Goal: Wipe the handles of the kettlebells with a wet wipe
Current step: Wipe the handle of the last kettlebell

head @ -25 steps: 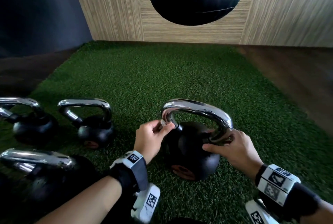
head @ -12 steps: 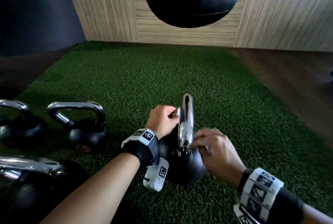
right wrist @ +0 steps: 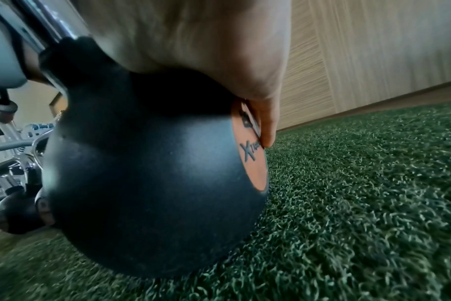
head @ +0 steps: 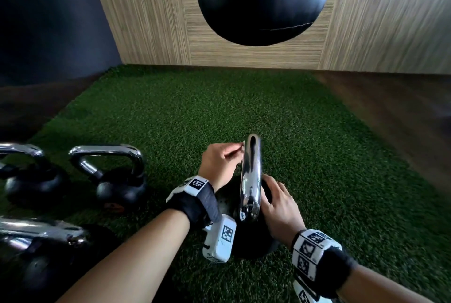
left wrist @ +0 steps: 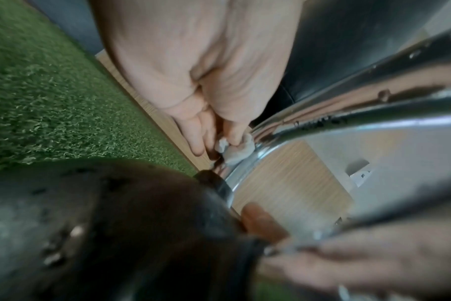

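Note:
A black kettlebell (head: 246,234) with a chrome handle (head: 251,171) stands on the green turf, its handle edge-on to me. My left hand (head: 220,162) pinches a small crumpled white wet wipe (left wrist: 236,151) and presses it against the upper left side of the handle (left wrist: 348,114). My right hand (head: 280,205) cups the right side of the ball. In the right wrist view its palm lies on the ball (right wrist: 154,173) and a finger reaches down over the orange disc (right wrist: 254,163). The head view shows almost nothing of the wipe.
Three more chrome-handled kettlebells stand to the left: one close by (head: 117,180), one at the edge (head: 26,176), one in the near left corner (head: 44,254). A black punching bag (head: 261,2) hangs ahead before a wood-panel wall. The turf (head: 244,112) lies between dark floor strips.
The kettlebell has turned from handle broadside to handle edge-on. My left hand with the wipe has slid from the handle's base up toward its top. My right hand moved down onto the ball.

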